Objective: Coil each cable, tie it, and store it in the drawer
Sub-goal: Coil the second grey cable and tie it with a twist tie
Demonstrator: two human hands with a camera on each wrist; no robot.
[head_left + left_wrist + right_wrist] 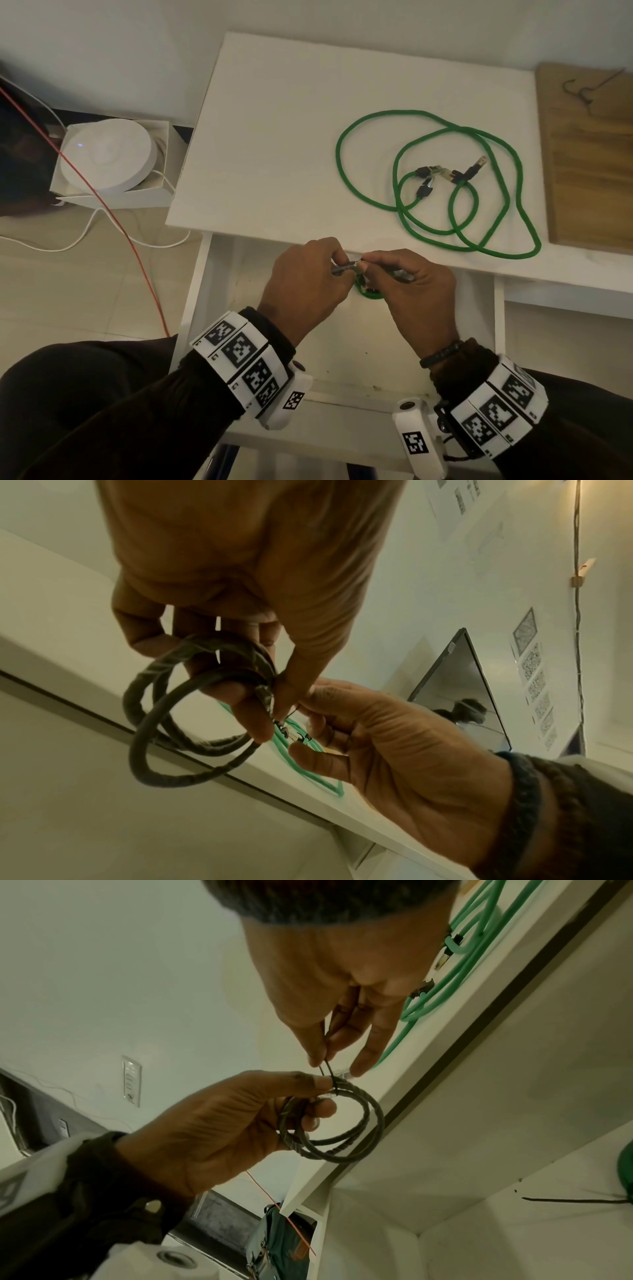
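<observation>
A small dark coiled cable [342, 269] [171, 784] [342, 1160] hangs over the open white drawer [342, 342] [514, 1245]. My left hand [334, 265] [246, 718] [318, 1096] grips the coil by its upper side. My right hand [366, 265] [308, 710] [325, 1056] pinches a thin black tie [327, 1069] that wraps the coil's strands. Loose green cables [411, 112] [445, 988] with dark plugs [442, 174] sprawl on the white table top [274, 137]. A green coil [371, 294] [626, 1164] lies in the drawer, mostly hidden under my hands.
A wooden board [589, 154] carrying a bent wire hook [582, 90] adjoins the table on the right. On the floor to the left sit a round white device [106, 154] in a box, a red cord [120, 222] and a white cable [85, 236].
</observation>
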